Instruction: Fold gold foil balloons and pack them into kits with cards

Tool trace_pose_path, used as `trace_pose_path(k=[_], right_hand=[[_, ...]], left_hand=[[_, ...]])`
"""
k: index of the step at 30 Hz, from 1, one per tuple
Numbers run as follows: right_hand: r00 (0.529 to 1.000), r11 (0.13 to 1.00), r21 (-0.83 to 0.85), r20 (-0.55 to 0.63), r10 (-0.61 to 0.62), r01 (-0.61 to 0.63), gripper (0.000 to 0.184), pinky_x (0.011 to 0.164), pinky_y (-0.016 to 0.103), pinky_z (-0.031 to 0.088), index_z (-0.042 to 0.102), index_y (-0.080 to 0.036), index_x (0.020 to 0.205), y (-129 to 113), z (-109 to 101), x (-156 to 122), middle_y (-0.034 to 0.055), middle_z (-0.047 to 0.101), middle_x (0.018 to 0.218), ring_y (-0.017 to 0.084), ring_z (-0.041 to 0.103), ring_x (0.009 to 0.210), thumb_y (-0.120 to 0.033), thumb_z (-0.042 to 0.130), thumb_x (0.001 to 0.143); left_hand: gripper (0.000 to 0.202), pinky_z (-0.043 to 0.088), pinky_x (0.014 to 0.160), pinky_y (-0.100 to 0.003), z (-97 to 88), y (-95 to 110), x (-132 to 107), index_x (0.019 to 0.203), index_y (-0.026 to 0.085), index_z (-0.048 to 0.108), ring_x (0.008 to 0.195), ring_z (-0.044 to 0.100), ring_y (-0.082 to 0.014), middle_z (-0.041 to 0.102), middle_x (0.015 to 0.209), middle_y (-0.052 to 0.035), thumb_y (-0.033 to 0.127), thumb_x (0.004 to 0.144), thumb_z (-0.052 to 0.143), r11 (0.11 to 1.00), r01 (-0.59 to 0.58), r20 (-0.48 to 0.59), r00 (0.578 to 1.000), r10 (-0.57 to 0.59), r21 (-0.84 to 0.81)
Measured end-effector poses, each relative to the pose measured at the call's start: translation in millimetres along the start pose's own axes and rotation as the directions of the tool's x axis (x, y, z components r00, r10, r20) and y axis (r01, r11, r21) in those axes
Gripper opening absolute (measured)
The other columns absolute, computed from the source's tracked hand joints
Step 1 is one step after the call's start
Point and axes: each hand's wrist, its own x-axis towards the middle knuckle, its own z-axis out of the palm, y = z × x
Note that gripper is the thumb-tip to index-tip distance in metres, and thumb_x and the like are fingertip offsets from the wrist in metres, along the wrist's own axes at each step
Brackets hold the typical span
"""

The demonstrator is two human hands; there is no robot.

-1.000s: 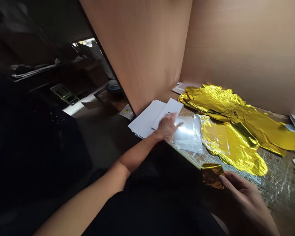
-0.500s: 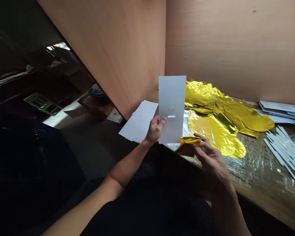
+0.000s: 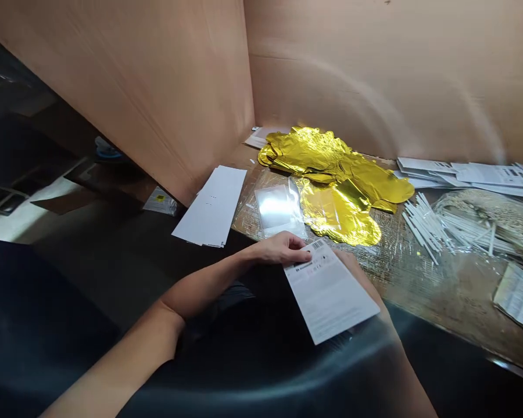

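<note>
- The card (image 3: 330, 292) is white, printed, with a barcode near its top edge, and is held tilted in both hands over the person's dark lap, just off the worktop's front edge.
- The left hand (image 3: 281, 248) grips the card's upper-left edge, fingers lying over the corner beside the barcode (the thumb is out of sight).
- The right hand (image 3: 353, 270) sits mostly behind the card, its fingers (image 3: 345, 259) curling up against the upper-right edge. It appears to pinch the card from the back, though the grip is partly hidden.
- Up and left of the card, a stack of white sheets (image 3: 210, 206) lies at the worktop (image 3: 455, 296) edge.
- Directly above the card, a clear plastic bag (image 3: 279, 209) lies flat and nearly touches the left hand.
- Just beyond the bag, gold foil balloons (image 3: 335, 180) sit crumpled in a heap.
- Right of the card, loose white sticks (image 3: 425, 223) lie beside a bundle of sticks (image 3: 479, 223) wrapped in plastic.
- Further up on that side sit printed sheets (image 3: 466, 174), and at the far right one more printed sheet (image 3: 519, 297) lies alone.
- Well left of the card, a small packet (image 3: 159, 201) with a yellow label lies below the worktop, on the floor.
</note>
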Motion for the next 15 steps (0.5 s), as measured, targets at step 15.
trace_pose_path(k=[15], right_hand=[[0.929,0.906,0.422,-0.321,0.186,-0.036,0.038,0.056,0.029,0.044,0.062,-0.024,0.082,44.6,-1.3,-16.7,-0.0001,0.065,0.071,0.018,0.054,0.061,-0.06,0.074,0.09]], left_hand=[[0.051,0.048,0.063,-0.024,40.1,0.4,62.8,0.096,0.015,0.068,0.066,0.06,-0.0119,0.068,0.079,-0.0002,0.057,0.075,0.088,0.966,-0.239,-0.292,0.935,0.202,-0.096]])
